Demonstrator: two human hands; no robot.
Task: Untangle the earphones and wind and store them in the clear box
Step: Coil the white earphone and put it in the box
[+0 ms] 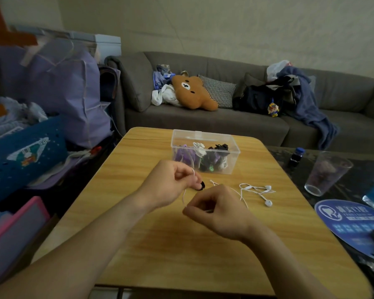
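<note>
Nearby, behind the clear box [205,151], a grey sofa [225,117] is seen, loaded with a brown bear cushion [192,91], a checked pillow [219,90], a dark bag [257,99] and a blue blanket [309,104]. To the right of the box, on a darker surface, a clear cup [326,172], a small dark bottle with a blue cap [296,157] and a round blue fan [354,223] are placed. To its left, purple bags [69,87] and a blue case [24,156] are piled beside the table [181,244].

The box is set open near the far edge of the table, and purple, white and black wound cords are held inside it. Just in front of it, the white earphones [257,192] are spread loose on the wood, both buds lying to the front right of the box.

In front of the box, both hands are raised slightly above the table, close together. By the left hand [173,184] the white cord is pinched between curled fingers, and a small black piece [201,186] is seen at its fingertips. The right hand [216,210] is curled, knuckles up, and appears to pinch the cord at its fingertips, though the contact is partly hidden.

Bare wood is left open in front of the hands toward the near edge, and on either side of the box.
</note>
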